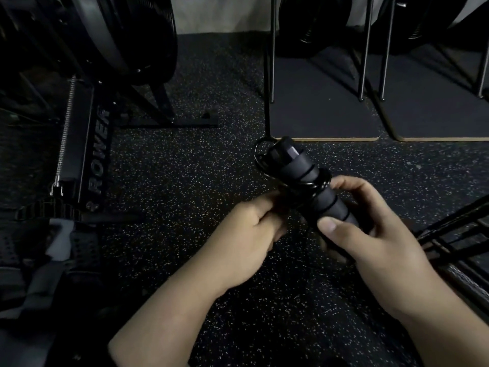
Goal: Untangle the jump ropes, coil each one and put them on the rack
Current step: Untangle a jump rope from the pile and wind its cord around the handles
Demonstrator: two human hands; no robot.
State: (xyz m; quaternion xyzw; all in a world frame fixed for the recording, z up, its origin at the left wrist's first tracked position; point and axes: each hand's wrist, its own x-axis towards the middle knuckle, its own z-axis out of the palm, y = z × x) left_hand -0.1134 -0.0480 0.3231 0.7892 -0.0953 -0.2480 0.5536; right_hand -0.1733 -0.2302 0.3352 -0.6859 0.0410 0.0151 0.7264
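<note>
Black foam jump rope handles (304, 176) are held together as one bundle above the speckled floor, tilted up and to the left. A thin black cord (318, 184) is wound around them in several turns, with a small loop sticking out near the top end. My right hand (370, 234) grips the lower end of the handles, thumb pressed on the foam. My left hand (251, 234) has its fingers curled beside the bundle and pinches the cord on the left side. The dark rack (455, 234) shows only partly at the right edge.
A black rowing machine (87, 154) with its fan wheel fills the left side. Two flat dark platforms (325, 123) with upright metal bars stand beyond my hands. Black speckled rubber floor (172, 181) lies between them.
</note>
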